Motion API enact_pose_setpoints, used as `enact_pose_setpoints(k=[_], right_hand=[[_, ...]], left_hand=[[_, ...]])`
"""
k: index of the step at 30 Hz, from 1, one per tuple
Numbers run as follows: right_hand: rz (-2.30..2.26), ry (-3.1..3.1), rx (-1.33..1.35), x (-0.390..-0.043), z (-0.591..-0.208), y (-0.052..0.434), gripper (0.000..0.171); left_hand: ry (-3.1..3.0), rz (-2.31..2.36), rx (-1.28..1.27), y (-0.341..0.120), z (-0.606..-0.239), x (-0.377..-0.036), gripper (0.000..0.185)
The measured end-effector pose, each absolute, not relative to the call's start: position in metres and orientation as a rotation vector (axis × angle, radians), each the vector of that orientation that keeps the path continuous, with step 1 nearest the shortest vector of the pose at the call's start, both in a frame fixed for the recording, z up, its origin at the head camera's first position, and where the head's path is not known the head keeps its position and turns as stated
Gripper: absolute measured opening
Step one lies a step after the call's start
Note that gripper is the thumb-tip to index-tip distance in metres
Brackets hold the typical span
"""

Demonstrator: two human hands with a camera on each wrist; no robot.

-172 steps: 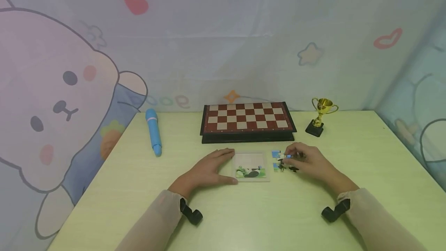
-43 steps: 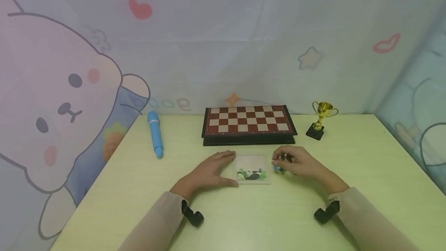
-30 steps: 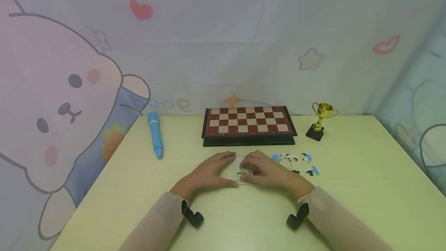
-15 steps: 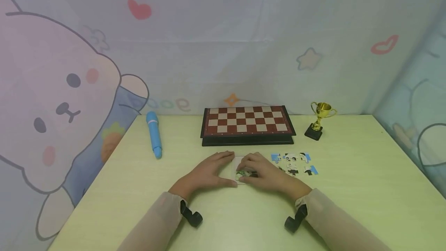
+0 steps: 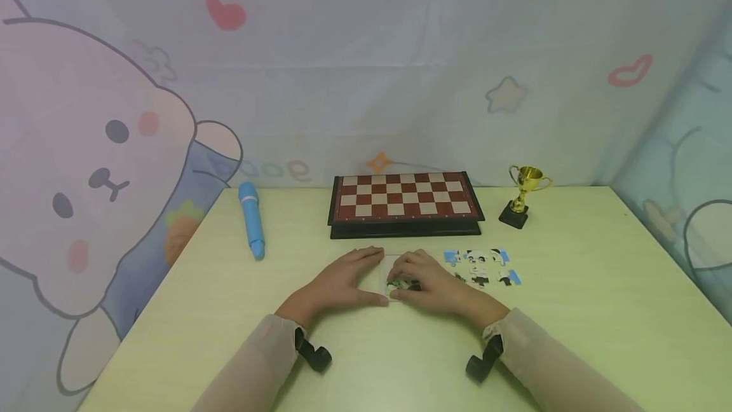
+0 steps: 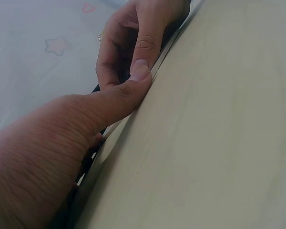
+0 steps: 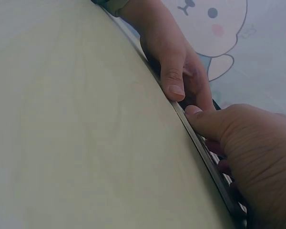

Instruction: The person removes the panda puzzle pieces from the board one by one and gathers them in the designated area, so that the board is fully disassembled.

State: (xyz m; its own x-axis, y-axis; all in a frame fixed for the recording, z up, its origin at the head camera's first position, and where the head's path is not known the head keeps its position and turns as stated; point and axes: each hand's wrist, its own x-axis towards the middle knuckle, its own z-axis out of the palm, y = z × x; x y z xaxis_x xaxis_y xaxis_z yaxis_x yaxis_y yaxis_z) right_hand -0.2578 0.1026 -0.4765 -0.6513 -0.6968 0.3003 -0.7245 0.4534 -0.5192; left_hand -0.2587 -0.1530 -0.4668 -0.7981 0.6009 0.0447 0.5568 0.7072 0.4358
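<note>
Since a second and a half ago our right hand (image 5: 433, 285) has crossed from the loose pieces (image 5: 482, 267) over to the puzzle tray (image 5: 391, 264), and it now rests on top of it with fingers curled down, thumb at the near edge; it seems to be pressing a piece into place, though from the head view we cannot tell whether anything is pinched beneath the fingertips. Our left hand (image 5: 342, 281) has stayed put, flat and relaxed against the tray's left edge, its thumb (image 6: 133, 86) pushed straight along the near rim to brace it. So the tray lies between the two hands, directly under the right one, its sides running square to the table (image 5: 572, 310) edge. It is a thin, flat square board, pale inside, with a strip of green and black picture already filled along the near side. Just to the right lie the remaining pieces, small knobbed cardboard shapes in blue, white and black, nearer the right hand. Farther back stand a red-and-cream chessboard (image 5: 405, 196), a shiny gold trophy (image 5: 525, 184) and a blue plastic pen (image 5: 251, 218).
</note>
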Motion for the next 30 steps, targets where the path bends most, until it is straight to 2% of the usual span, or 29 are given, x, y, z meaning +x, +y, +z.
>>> enact_pose_setpoints(k=[30], right_hand=[[0.936,-2.543,1.346,-0.2575,-0.4718,0.1015,0.022]], left_hand=[[2.814,0.677,0.976,-0.1534,-0.4685,-0.2591,0.100]])
